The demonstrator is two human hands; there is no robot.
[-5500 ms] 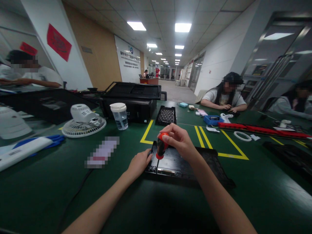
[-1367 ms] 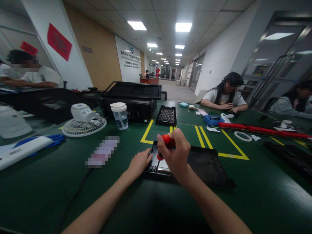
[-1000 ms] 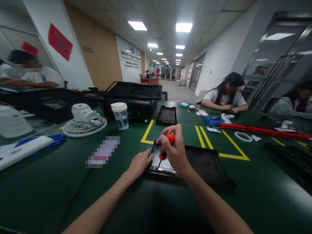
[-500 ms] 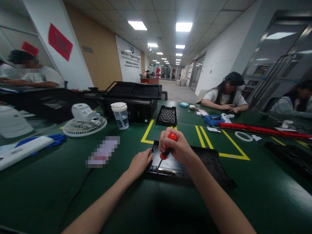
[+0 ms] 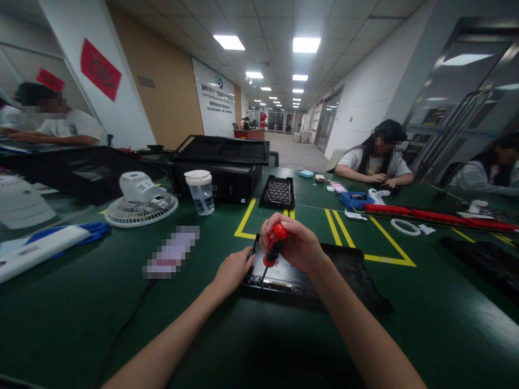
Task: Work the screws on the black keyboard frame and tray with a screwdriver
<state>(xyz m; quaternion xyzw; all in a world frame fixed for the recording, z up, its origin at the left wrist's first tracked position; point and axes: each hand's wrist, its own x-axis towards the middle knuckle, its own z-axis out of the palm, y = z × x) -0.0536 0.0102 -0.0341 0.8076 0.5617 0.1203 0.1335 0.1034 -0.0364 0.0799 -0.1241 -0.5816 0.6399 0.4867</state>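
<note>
My right hand (image 5: 295, 240) is wrapped around a screwdriver (image 5: 276, 236) with a red and black handle. Its shaft points down at the near left corner of a black panel (image 5: 344, 267), which lies flat on the table. The exact spot the tip touches is too small to make out. A shiny silver strip runs along the panel's near edge beside the tip. My left hand (image 5: 232, 273) grips the panel's left edge, thumb on top, with the other fingers partly hidden.
On the green table (image 5: 194, 329) are a black case (image 5: 214, 178), a lidded water cup (image 5: 200, 193), a white fan (image 5: 141, 202), a tray of small round parts (image 5: 278, 192) and a blue box (image 5: 352, 200). Several people sit around; one (image 5: 377, 156) is at the right.
My right hand has changed its grip and turned on the screwdriver, whose handle top has shifted slightly left. My left hand and the panel stay where they were.
</note>
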